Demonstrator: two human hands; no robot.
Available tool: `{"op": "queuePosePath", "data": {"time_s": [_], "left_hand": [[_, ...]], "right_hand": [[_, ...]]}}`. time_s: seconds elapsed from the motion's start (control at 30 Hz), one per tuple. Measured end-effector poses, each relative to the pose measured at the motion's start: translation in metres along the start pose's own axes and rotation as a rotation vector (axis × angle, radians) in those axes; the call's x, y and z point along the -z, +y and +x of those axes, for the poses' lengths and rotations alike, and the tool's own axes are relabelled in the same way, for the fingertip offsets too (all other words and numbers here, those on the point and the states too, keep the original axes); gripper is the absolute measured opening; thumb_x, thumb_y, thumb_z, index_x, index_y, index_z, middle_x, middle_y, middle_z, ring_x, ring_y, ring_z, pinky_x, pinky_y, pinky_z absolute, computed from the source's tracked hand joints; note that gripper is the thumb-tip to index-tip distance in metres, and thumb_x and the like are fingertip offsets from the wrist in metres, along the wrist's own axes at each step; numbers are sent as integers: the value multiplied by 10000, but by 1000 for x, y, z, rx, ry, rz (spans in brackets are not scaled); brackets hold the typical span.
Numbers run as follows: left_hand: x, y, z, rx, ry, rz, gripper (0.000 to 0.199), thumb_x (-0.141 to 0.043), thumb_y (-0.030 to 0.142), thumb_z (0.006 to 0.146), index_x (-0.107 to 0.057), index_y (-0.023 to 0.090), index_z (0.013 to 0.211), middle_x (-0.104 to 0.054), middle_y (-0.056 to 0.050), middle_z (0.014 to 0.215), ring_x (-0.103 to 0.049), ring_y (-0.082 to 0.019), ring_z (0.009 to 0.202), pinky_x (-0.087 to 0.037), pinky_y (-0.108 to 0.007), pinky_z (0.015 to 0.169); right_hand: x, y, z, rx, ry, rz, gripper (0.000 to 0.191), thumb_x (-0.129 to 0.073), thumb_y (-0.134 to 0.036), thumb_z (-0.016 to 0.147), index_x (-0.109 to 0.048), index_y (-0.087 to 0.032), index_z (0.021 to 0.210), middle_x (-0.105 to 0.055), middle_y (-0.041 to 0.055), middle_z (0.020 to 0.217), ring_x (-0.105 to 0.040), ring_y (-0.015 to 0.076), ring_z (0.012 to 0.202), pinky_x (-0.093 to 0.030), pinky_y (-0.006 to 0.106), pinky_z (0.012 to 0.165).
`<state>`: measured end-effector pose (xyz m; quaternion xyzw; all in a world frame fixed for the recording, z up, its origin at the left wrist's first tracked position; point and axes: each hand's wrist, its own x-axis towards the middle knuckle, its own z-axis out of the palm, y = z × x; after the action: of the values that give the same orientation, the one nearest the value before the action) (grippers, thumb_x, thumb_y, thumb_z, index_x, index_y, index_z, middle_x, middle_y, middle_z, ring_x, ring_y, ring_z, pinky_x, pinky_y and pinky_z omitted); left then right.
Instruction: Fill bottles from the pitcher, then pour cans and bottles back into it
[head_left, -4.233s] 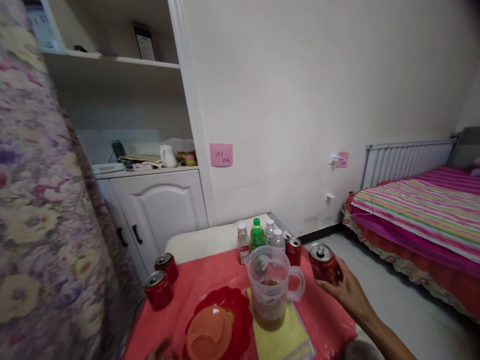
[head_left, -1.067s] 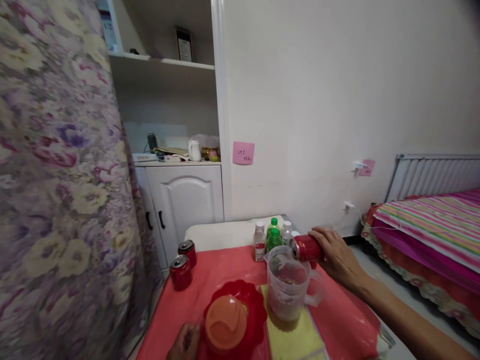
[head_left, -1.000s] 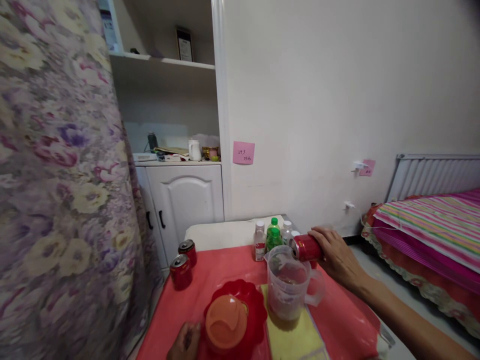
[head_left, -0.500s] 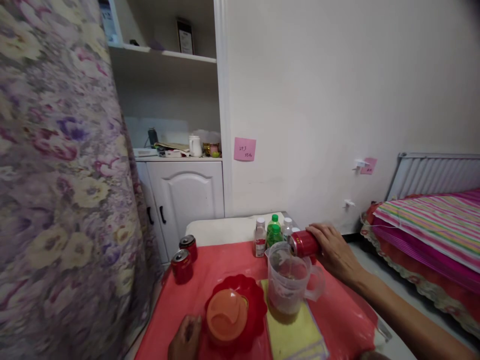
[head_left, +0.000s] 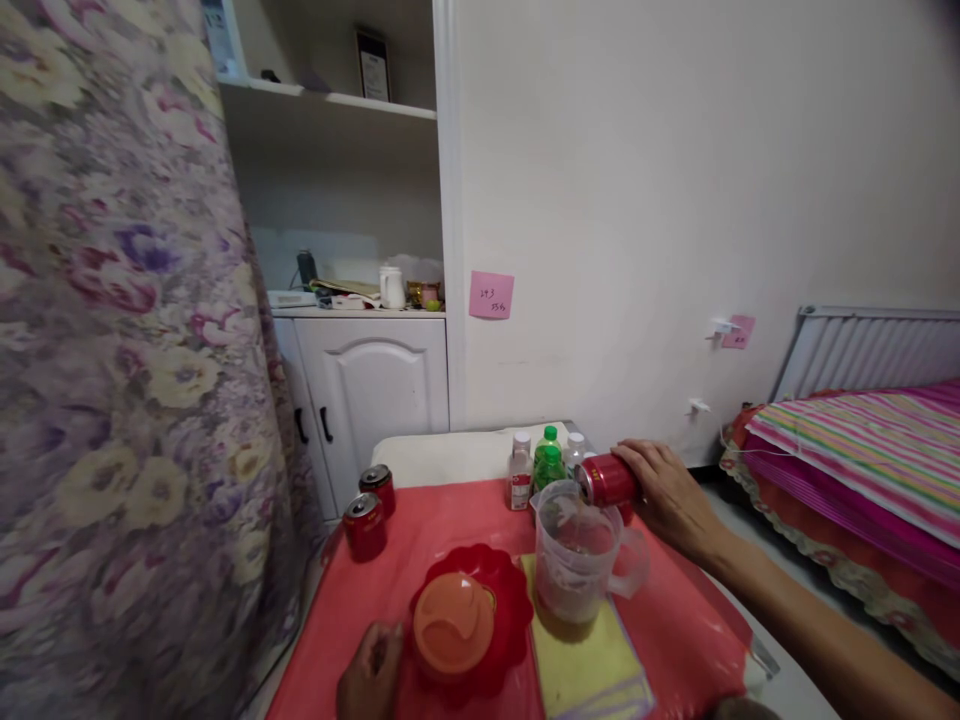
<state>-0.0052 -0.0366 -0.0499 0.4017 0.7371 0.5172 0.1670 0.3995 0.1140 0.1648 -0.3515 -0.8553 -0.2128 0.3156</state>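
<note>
My right hand (head_left: 667, 495) is wrapped around a red soda can (head_left: 609, 480), tipped with its mouth to the left over a clear plastic pitcher (head_left: 570, 580). A thin stream of brownish liquid falls into the pitcher, which holds some liquid at its bottom. The pitcher stands on a yellow booklet (head_left: 585, 670), its handle to the right. My left hand (head_left: 371, 670) rests in a loose fist on the table, left of a red scalloped plate (head_left: 514, 610). On the plate sits a round orange container (head_left: 454, 625) with a lid.
Two red cans (head_left: 365, 527) stand at the table's left. Several small bottles (head_left: 520, 470), some with green caps, cluster behind the pitcher. A red cloth (head_left: 442, 520) covers the table. A floral curtain (head_left: 135, 350) hangs at left; a bed (head_left: 862, 440) stands at right.
The can and right hand have shifted very slightly up in view, with the can still tipped and pouring. My left hand stays in place.
</note>
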Motion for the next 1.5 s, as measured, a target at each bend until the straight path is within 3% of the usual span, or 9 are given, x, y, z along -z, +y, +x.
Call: {"op": "queuePosePath", "data": {"time_s": [0.17,1.5], "left_hand": [[0,0,0,-5,3,5,383,-466,597,805,-494,244,658,-560,59,586,-562,-167,621,-424,-243,592],[0,0,1,-11,-1,9,365,-482,589,800,-526,243,693,-605,47,601,-597,-182,637,-453,-252,614]], "right_hand": [[1,0,2,4,7,-2,502,-583,-49,804,-490,-129,1290,-586,158,1235,-516,299,1084,-481,456,937],[17,13,18,56,15,-70,437,-548,-115,866,-487,-137,1298,-593,158,1230,-510,296,1105,-461,454,971]]}}
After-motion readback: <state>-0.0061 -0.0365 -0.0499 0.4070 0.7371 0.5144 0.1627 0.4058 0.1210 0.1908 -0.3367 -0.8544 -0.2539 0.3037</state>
